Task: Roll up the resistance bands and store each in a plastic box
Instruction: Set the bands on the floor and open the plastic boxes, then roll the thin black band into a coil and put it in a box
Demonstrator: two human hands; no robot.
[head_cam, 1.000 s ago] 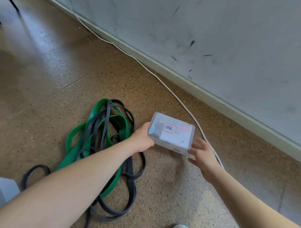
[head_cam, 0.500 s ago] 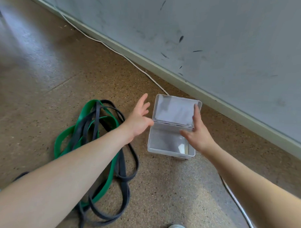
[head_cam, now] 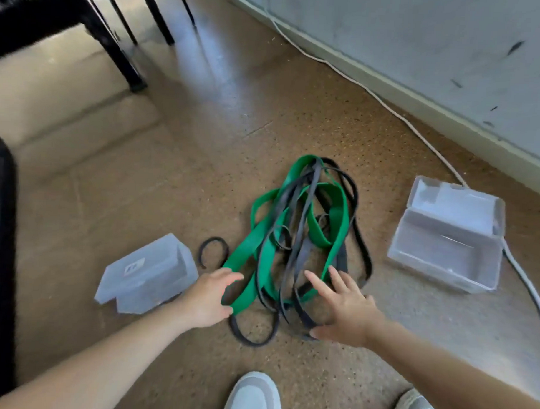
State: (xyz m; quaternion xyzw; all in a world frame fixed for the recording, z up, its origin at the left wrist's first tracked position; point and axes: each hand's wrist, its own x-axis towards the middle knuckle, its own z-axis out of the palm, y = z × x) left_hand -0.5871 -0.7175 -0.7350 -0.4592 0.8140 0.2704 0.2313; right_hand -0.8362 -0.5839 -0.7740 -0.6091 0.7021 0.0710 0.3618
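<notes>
Box released, left hand, right hand now over bands

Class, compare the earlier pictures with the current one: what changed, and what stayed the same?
Both hands left the clear box, which now lies open on the floor, and moved to the bands: left hand at the green band, right hand spread open above. The bands remain a tangled heap.

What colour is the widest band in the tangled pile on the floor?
The widest band is bright green, seen best in the head view.
</notes>
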